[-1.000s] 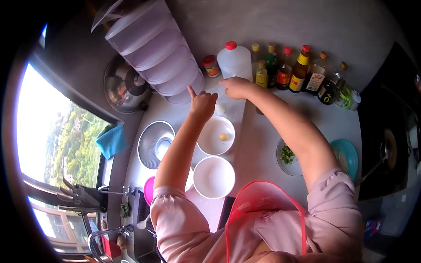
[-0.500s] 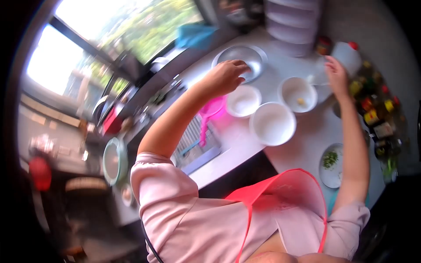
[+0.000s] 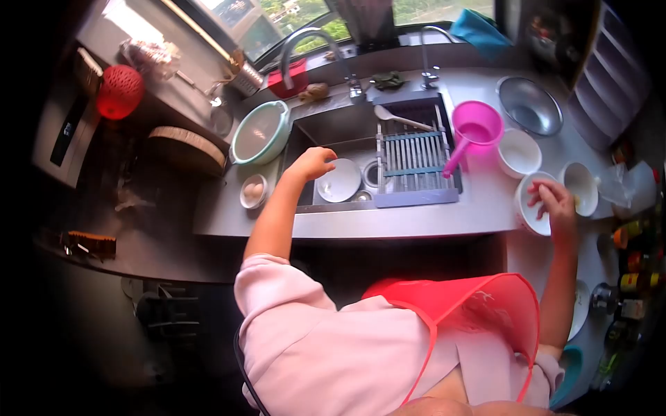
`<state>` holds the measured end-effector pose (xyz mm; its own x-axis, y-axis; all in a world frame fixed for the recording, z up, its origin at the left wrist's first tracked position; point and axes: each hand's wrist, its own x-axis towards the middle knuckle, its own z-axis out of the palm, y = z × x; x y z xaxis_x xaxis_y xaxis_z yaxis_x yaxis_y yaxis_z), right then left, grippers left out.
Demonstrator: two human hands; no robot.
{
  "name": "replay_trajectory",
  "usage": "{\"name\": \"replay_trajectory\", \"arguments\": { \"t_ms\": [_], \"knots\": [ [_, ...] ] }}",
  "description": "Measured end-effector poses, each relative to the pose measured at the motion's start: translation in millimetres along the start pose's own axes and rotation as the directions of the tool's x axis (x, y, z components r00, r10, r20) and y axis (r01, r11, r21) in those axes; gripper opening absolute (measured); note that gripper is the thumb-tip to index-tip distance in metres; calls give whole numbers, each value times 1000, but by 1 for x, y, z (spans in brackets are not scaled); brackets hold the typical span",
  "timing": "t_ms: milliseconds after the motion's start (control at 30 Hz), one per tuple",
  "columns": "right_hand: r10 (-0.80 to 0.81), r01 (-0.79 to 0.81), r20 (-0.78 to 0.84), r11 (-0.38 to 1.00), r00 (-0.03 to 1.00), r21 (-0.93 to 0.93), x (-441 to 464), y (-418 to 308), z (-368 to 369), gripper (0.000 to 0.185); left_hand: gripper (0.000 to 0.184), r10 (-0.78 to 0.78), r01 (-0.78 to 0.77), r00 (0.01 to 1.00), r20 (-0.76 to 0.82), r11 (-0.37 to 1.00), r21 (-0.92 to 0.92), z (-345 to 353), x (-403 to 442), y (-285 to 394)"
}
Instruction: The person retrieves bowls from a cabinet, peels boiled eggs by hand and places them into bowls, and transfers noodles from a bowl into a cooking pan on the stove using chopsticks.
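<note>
My left hand [image 3: 313,164] hangs over the left part of the steel sink [image 3: 326,130], its fingers loosely bent with nothing between them. Just right of its fingertips a white plate [image 3: 339,182] lies in the sink. On the right, my right hand [image 3: 553,202] is above a white bowl [image 3: 528,215], partly covering it; its fingers are spread and bent and hold nothing. A second white bowl [image 3: 519,153] and a third bowl [image 3: 579,188] stand beside that one.
A blue-grey rack [image 3: 416,201] spans the sink's right side, with a pink dipper [image 3: 477,123] beside it. Left of the sink are a green-rimmed basin [image 3: 260,133] and a small bowl of eggs [image 3: 254,191]. A metal bowl [image 3: 530,105] and bottles stand at the right.
The view has swung left to the sink. My left hand has moved from beside the stacked covers, past the metal bowl, to over the sink. My right hand has left the jug area.
</note>
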<state>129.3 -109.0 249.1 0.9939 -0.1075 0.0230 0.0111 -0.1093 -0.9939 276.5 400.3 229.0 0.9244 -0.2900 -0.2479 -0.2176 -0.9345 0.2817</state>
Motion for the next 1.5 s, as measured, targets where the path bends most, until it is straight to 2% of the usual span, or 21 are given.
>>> {"name": "replay_trajectory", "arguments": {
  "t_ms": [33, 100, 167, 200, 233, 333, 400, 433, 500, 667, 800, 867, 900, 967, 1000, 1067, 1200, 1267, 1400, 1467, 1500],
  "knots": [
    [17, -17, -4, 999, 1000, -39, -5, 6, 7, 20, 31, -19, 19, 1000, -16, 1000, -7, -1, -11, -20],
    [108, -109, -17, 989, 994, -102, -19, 2, 22, 20, 29, -129, 54, 897, -422, 981, -185, -6, -40, -67],
    [116, -125, -77, 984, 990, -124, -28, 16, 31, 20, 28, -217, 124, 838, -501, 969, -213, -14, -74, -117],
    [121, -128, -60, 984, 991, -125, -31, 21, 38, 20, 27, -236, 157, 830, -505, 968, -194, -16, -90, -149],
    [111, -120, -91, 988, 990, -97, -33, 27, 45, 20, 27, -340, 263, 821, -458, 938, -225, -17, -105, -173],
    [103, -108, -118, 993, 988, -40, -29, 26, 93, 19, 29, -432, 349, 789, -437, 900, -259, -9, -131, -230],
    [133, -133, -105, 991, 986, 9, -19, 19, 134, 18, 34, -365, 282, 873, -324, 919, -277, 1, -137, -250],
    [87, -85, -81, 996, 993, 27, -12, 24, 154, 19, 34, -378, 290, 868, -323, 913, -288, 6, -139, -257],
    [66, -66, 5, 997, 998, 32, 2, 19, 199, 19, 40, -139, 151, 883, -448, 989, -10, 13, -138, -270],
    [63, -67, 96, 997, 993, 31, 24, 6, 303, 18, 43, -128, 160, 902, -412, 986, 44, 18, -132, -296],
    [47, -55, 188, 998, 981, 39, 30, 3, 352, 17, 45, -175, 166, 922, -346, 985, -55, 2, -140, -299],
    [76, -89, 234, 995, 969, 45, 30, 4, 366, 16, 46, -220, 117, 896, -385, 955, -273, -2, -148, -299],
    [81, -94, 236, 995, 968, 43, 30, 6, 370, 16, 46, -222, 119, 897, -381, 954, -275, -4, -151, -301],
    [136, -146, 285, 989, 949, 16, 30, 12, 378, 16, 42, -353, 157, 928, -121, 665, -730, -8, -156, -302],
    [161, -170, 294, 985, 942, 3, 31, 16, 381, 16, 42, -357, 161, 926, -120, 663, -732, -10, -159, -296],
    [176, -182, 328, 983, 928, -12, 34, 21, 389, 16, 36, -338, -43, 932, -128, 247, -968, -11, -163, -279],
    [178, -175, 441, 983, 880, -48, 48, 20, 413, 17, 39, -262, -61, 960, -97, 144, -988, -4, -166, -271],
    [148, -139, 508, 989, 849, -57, 54, 19, 427, 17, 44, -151, -61, 987, -63, 18, -998, -8, -167, -257],
    [164, -171, 575, 984, 802, -43, 57, 14, 447, 17, 47, -125, -24, 992, -14, -79, -997, -6, -166, -234],
    [167, -174, 594, 984, 787, -46, 60, 19, 449, 18, 42, -139, -67, 990, -37, -222, -973, -7, -165, -215],
    [167, -174, 606, 984, 778, -48, 61, 21, 448, 18, 42, -140, -61, 990, -30, -222, -973, -2, -164, -209]
  ]
}}
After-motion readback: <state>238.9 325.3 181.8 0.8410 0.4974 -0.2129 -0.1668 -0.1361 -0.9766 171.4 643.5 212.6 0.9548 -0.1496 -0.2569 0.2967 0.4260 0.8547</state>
